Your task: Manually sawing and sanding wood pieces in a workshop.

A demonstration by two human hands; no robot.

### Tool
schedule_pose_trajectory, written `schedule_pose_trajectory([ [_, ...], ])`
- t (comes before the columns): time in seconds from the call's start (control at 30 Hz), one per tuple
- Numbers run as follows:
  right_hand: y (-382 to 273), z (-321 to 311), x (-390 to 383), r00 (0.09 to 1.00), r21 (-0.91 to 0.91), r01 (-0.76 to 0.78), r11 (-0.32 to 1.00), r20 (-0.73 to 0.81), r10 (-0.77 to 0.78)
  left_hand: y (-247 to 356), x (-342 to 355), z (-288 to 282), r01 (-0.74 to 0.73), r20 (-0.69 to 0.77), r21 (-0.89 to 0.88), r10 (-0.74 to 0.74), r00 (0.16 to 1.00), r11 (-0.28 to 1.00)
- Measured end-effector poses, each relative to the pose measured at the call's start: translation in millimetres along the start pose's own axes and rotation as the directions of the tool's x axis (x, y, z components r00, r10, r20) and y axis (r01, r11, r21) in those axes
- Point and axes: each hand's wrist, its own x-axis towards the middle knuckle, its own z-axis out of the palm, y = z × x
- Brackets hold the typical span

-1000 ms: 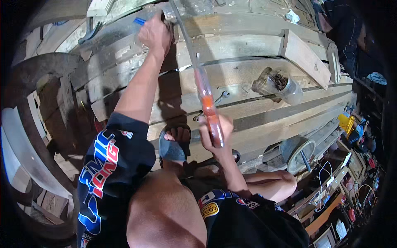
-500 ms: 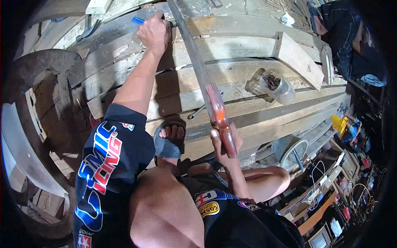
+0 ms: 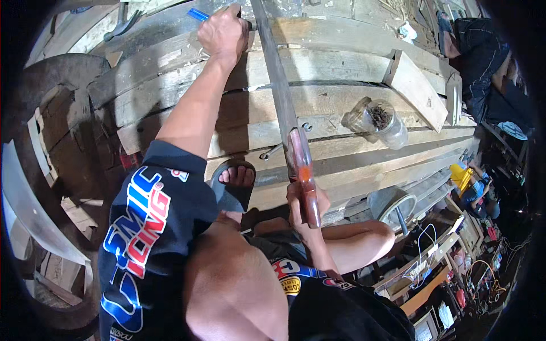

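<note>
My right hand [image 3: 294,207] is closed round the reddish-brown handle of a handsaw [image 3: 277,77]. Its long grey blade points away from me and runs past the far edge of view; I cannot make out teeth. At the far end, my left hand [image 3: 223,35] is a closed fist just left of the blade. It grips a tool with a blue handle [image 3: 198,14], which sticks out on the left. A short grey piece shows on the fist's other side, near the blade; the rest is hidden by my fingers.
Long wooden planks [image 3: 335,102] lie beneath. To the right are a clear container [image 3: 392,133] with dark bits, a wooden block [image 3: 418,91] and a bucket [image 3: 392,207]. A hammer [image 3: 122,25] lies far left. Wrenches [image 3: 272,152] rest beside the saw. Another person's leg [image 3: 480,62] shows far right.
The saw has swung more upright in view, its handle sitting slightly lower. My left fist has shifted a little right, still close to the blade. Both grips stay the same.
</note>
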Motion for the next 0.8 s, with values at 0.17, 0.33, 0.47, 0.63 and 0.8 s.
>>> schedule_pose_trajectory([
  [0.17,-8,30,113,0.989,0.001,0.032,1.0,-0.144,-0.031,41,3,-8,0.063,0.048,-0.077,-0.06,0.997,0.995],
  [0.33,1,31,65,0.99,0.018,0.063,0.998,-0.129,-0.06,24,3,-16,0.146,0.099,-0.003,-0.145,0.984,0.989],
  [0.47,1,34,62,0.973,0.028,0.145,0.989,-0.186,-0.137,28,-1,-6,0.007,-0.024,-0.024,-0.007,1.0,1.0],
  [0.63,-14,51,124,0.967,0.239,-0.082,0.968,-0.214,0.135,32,-4,-5,-0.024,0.028,-0.088,0.026,0.999,0.996],
  [0.8,1,39,64,0.974,-0.01,0.141,0.99,-0.178,-0.141,27,-2,-18,0.054,0.062,-0.079,-0.05,0.997,0.995],
])
